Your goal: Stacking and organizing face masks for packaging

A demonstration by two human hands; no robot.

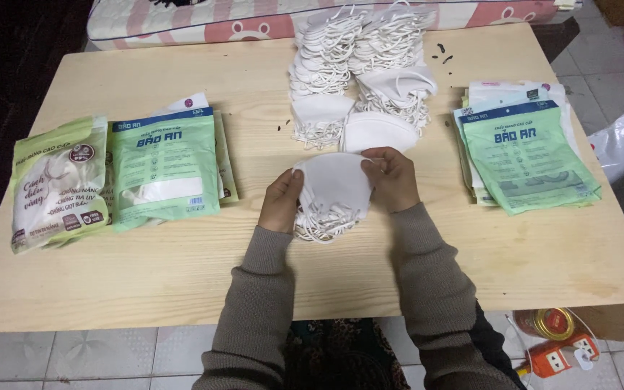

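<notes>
White cloth masks sit in a small stack at the middle of the pale wooden counter, and we grasp them from both sides: left hand and right hand each keep a pinching grip on the soft top mask. Behind lies a loose heap with tangled ear loops. Glossy green packets flank us, left and right.

A pale wooden table stands on a grey tiled floor, a pink-striped mattress behind.
</notes>
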